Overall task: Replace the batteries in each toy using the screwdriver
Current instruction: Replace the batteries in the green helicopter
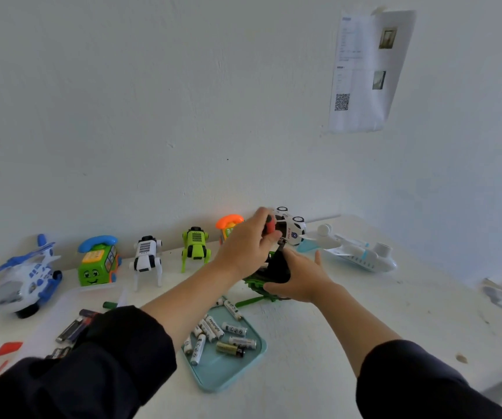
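Green toy (269,278) between hands, screwdriver (271,226) above.

The left hand (251,241) grips a red-handled screwdriver (270,226) above a green toy (269,275). The right hand (299,275) holds that toy on the bench (319,343).

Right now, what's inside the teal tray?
The teal tray holds a loose pile of white AA batteries and one gold-and-black battery. The left sleeve covers nothing of it; whether more lie underneath the pile cannot be seen.

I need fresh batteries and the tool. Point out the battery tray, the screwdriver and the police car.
battery tray (228,375), head view, bare floor near front rim
screwdriver (270,226), head view, red handle
police car (293,229), head view, white side
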The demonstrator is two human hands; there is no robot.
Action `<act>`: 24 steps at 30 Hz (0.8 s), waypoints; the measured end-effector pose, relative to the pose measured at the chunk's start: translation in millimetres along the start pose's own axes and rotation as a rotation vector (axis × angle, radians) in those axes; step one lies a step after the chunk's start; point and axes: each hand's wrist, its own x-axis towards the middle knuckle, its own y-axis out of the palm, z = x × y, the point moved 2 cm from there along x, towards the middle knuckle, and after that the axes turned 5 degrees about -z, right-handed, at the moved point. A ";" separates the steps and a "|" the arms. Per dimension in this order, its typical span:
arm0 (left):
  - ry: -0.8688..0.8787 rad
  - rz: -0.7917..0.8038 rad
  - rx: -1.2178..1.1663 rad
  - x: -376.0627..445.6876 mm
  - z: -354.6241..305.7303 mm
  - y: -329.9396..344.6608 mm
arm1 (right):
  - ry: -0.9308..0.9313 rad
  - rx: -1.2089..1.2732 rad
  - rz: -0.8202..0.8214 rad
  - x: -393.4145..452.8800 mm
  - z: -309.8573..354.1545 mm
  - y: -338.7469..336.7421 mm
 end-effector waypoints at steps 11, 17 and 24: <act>-0.156 0.565 0.524 -7.3 44.7 5.6 | -0.015 0.104 0.055 -4.5 -1.6 -1.9; -0.150 0.606 0.637 -11.2 40.0 22.9 | -0.085 0.121 -0.010 -8.9 -2.7 7.6; -0.273 0.341 0.477 -15.9 48.4 -20.4 | -0.081 -0.063 -0.094 -9.9 1.3 8.9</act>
